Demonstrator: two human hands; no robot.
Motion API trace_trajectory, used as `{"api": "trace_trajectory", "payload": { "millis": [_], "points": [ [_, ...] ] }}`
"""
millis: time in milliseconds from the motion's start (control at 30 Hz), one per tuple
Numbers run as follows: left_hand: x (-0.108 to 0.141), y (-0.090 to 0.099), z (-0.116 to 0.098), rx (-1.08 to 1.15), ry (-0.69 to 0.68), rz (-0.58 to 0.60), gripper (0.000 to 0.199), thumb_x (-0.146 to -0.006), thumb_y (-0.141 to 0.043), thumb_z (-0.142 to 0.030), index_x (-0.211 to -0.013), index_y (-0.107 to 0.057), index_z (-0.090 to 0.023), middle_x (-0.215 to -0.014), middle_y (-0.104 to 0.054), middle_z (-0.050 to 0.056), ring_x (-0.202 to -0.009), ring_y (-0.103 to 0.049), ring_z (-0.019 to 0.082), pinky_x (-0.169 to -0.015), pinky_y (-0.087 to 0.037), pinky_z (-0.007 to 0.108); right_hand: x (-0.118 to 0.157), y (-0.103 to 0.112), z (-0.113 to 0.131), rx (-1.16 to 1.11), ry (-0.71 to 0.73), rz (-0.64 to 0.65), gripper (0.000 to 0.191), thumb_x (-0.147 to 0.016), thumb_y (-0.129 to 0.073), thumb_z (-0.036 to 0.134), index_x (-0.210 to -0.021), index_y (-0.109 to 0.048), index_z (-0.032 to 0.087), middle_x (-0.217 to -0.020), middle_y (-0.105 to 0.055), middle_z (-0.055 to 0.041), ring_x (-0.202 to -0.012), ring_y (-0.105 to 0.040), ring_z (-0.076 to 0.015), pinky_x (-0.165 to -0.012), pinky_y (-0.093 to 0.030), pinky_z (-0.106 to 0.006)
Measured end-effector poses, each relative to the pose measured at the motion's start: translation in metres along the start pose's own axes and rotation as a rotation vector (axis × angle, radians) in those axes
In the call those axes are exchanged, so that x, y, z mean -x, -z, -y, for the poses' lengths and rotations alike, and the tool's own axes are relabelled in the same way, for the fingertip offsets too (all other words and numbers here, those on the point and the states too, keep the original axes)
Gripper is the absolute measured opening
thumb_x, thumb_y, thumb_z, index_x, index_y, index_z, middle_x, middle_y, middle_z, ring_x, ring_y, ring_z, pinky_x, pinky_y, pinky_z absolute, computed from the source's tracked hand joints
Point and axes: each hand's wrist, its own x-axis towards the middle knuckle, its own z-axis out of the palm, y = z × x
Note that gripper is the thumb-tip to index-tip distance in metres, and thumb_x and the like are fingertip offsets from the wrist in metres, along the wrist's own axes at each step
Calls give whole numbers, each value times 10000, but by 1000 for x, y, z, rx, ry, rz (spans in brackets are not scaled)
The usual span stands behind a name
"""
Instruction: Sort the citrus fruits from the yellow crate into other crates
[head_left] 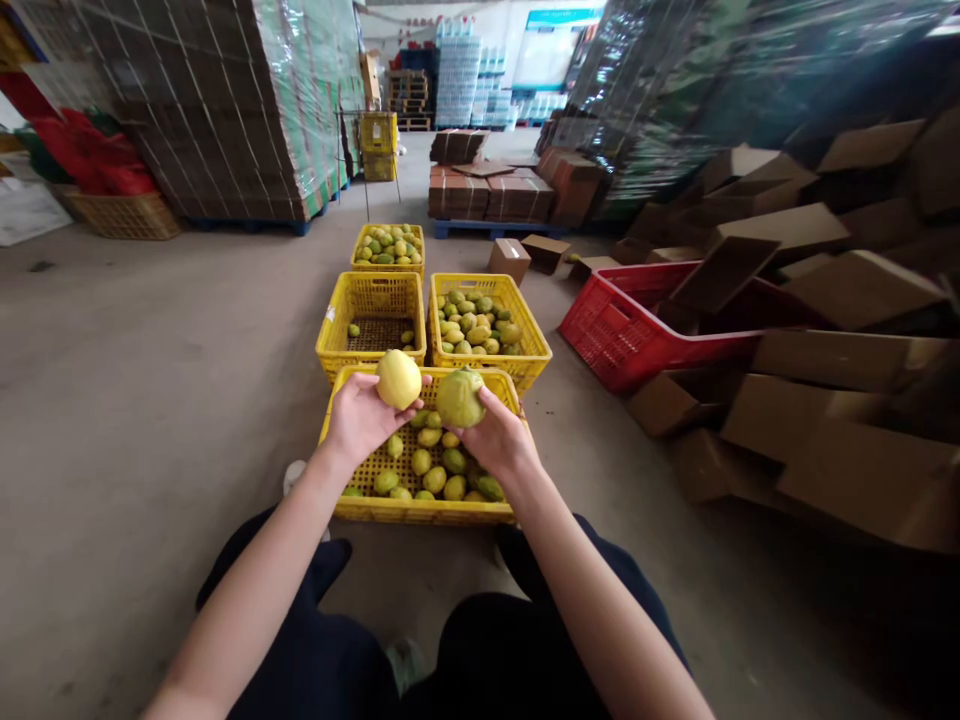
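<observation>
My left hand (364, 415) holds a pale yellow lemon (399, 379), its fingers curled under the fruit. Beside it, my right hand (501, 435) grips a larger, greener lemon (460, 397) with a bumpy skin. Both fruits are raised side by side above the nearest yellow crate (420, 512). Green and yellow lemons (434, 481) lie scattered on the crate's floor, thicker toward its near and right sides. My hands and the held fruits hide part of the crate's far end.
Behind stand a yellow crate (324, 345) with a few lemons, a fuller one (541, 350) to its right, and another full crate (356, 264) farther back. Right of these, a red crate (619, 350) sits against piled cardboard boxes (862, 440). Wrapped pallet stacks (217, 110) rise beyond.
</observation>
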Motion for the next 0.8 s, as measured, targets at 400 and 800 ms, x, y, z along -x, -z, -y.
{"api": "trace_trajectory", "payload": {
  "millis": [400,800],
  "points": [
    [-5,-14,23,64,-100,-129,316,-759,-581,-444,-796,-679,-146,-782,-722,80,-872,-701,224,-693,-562,280,0,-3,-3,-106,-101,19,285,-748,-553,447,-771,-617,170,-653,-688,-62,-370,-496,-130,-246,-284,-202],
    [-17,-22,42,389,-49,-305,121,-773,-552,-242,-777,-668,-204,-770,-699,1,-751,-663,132,-737,-545,251,-5,-12,-8,-381,-64,-159,129,-728,-655,292,-830,-654,212,-748,-729,-7,-654,-686,-180,-642,-607,-333]
  ]
}}
